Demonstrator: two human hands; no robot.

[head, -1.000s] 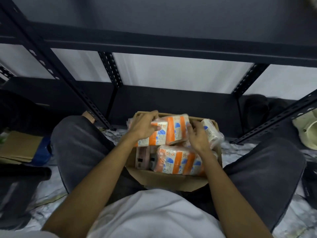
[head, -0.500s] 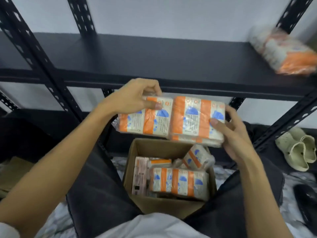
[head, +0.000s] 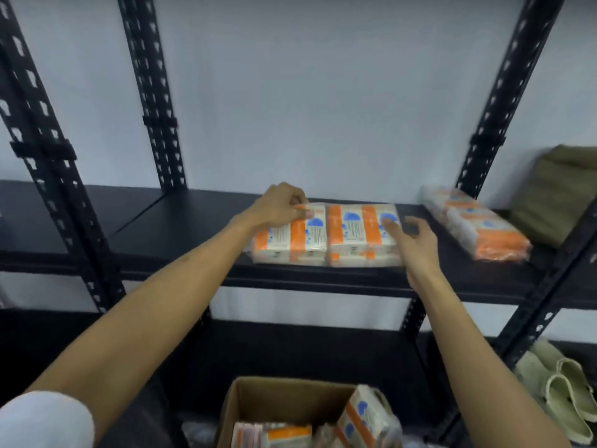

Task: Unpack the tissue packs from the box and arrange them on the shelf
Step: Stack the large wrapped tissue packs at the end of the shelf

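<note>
Two orange-and-white tissue packs lie side by side on the black shelf board point(head: 181, 227). My left hand point(head: 280, 205) pinches the far top edge of the left pack point(head: 290, 240). My right hand point(head: 416, 242) is spread loosely at the right end of the right pack point(head: 355, 236), its fingertips touching the wrapper. More tissue packs point(head: 478, 229) lie stacked further right on the same board. Below, the open cardboard box point(head: 258, 399) holds several packs point(head: 365, 418), one of them standing up.
An olive green bag point(head: 555, 192) sits at the right end of the shelf. Black perforated uprights point(head: 51, 176) frame the rack in front of a white wall. A pair of pale sandals point(head: 562, 389) lies on the lower right.
Both hands took two packs out of the box, raised them and set them on the shelf board. My right hand has loosened from its pack. The view has tilted up.
</note>
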